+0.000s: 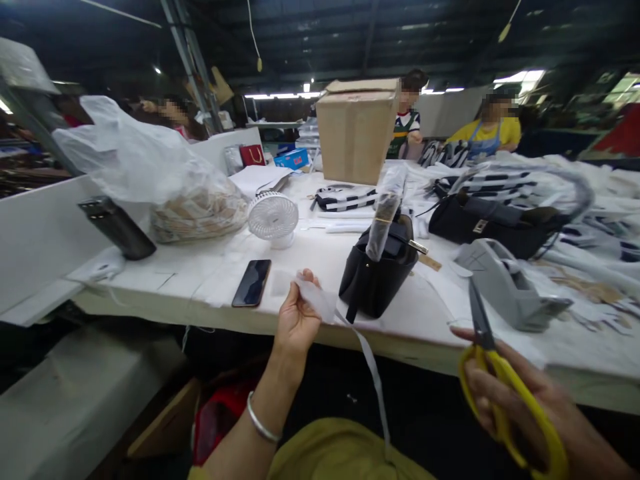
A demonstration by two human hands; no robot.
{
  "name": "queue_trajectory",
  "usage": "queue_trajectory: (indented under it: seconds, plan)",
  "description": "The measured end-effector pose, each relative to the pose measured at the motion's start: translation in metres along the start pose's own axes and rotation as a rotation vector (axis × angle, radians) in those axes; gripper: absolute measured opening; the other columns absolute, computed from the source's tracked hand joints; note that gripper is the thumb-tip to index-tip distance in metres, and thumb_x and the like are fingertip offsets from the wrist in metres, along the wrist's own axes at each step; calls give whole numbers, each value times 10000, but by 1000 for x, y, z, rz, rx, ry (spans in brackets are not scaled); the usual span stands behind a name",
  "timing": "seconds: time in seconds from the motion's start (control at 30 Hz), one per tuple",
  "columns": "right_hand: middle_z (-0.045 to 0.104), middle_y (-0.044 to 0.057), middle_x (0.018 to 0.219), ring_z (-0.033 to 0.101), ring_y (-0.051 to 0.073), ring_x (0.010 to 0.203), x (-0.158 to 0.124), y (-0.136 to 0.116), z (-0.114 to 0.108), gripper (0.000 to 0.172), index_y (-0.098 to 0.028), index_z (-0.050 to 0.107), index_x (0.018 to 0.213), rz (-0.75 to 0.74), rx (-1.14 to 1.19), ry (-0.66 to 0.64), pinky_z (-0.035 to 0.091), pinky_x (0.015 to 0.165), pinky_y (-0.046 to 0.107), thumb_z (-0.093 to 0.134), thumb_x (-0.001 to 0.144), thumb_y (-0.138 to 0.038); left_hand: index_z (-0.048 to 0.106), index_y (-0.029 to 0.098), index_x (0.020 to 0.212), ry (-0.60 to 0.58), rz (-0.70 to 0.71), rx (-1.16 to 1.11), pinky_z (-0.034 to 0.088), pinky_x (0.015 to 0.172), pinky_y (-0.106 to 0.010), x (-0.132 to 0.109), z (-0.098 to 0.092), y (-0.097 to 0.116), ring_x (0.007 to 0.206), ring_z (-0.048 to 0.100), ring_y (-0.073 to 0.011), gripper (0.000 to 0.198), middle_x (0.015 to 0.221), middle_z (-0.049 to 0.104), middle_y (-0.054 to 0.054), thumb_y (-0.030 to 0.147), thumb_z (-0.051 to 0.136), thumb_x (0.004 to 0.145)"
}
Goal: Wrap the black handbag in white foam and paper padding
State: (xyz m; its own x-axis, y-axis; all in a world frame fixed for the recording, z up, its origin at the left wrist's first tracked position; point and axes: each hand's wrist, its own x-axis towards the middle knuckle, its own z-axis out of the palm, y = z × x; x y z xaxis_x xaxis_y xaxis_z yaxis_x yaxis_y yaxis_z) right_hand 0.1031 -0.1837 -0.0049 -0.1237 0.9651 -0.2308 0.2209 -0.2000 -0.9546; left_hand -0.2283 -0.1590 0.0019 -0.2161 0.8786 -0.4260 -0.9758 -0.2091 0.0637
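"Looking through the head view, where's the white strip (320, 301) against the left hand (300, 319)?"

"One end is at its fingertips; the rest runs rightward, then hangs down past the edge of the table (425, 333)."

"How open are the hands?"

"The left is narrow, thumb and fingers pinching the strip. The right hand (503, 393) curls around the yellow handles of the scissors (483, 330)."

"Which way does everything point?"

"The strip's long axis slopes right from the hand, then drops toward the lap. The scissors' blades point up and away, leaning slightly left, handles toward the lower right."

"Anything close by?"

"A black bag (385, 283) sits between the hands, a phone (251, 283) lies near the left one."
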Motion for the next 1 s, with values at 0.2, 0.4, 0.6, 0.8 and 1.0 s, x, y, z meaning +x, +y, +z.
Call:
queue_trajectory:
  seconds: [0.2, 0.4, 0.6, 0.8, 1.0]
  plan:
    - [645, 102, 985, 625, 252, 766, -47, 9, 100, 628, -326, 616, 1264, -141, 348, -583, 523, 702, 423, 706, 724, -633, 509, 150, 1388, 117, 7, -7, 597, 797, -265, 0, 3, -10, 763, 734, -136, 390, 830, 758, -58, 159, 342, 1036]
    - [629, 90, 1026, 610, 226, 784, -33, 13, 146, 689, -285, 594, 1296, -120, 369, -696, 491, 712, 379, 681, 745, -689, 494, 116, 1391, 138, -38, -42, 606, 693, -240, -16, 14, -12, 700, 734, -147, 390, 806, 748, -76, 171, 338, 1038]
    - [631, 87, 993, 591, 188, 721, -28, 6, 155, 674, -259, 590, 1276, -140, 347, -620, 484, 646, 338, 628, 780, -714, 466, 94, 1410, 88, -42, -19, 616, 756, -249, -20, 15, -11, 730, 737, -136, 416, 856, 759, -93, 153, 278, 1044]
    - [626, 79, 979, 597, 171, 694, -25, 12, 158, 672, -248, 572, 1282, -118, 417, -518, 473, 629, 322, 611, 797, -711, 497, 111, 1398, 79, -54, 7, 622, 749, -254, -15, 12, -12, 713, 738, -136, 428, 935, 763, -117, 145, 264, 1041]
    - [629, 90, 967, 589, 158, 650, -18, 11, 164, 725, -227, 529, 1321, -135, 461, -452, 452, 596, 307, 570, 807, -736, 589, 106, 1296, 101, -83, 3, 610, 738, -209, -12, 5, -15, 696, 731, -117, 403, 802, 756, -71, 144, 278, 1043]
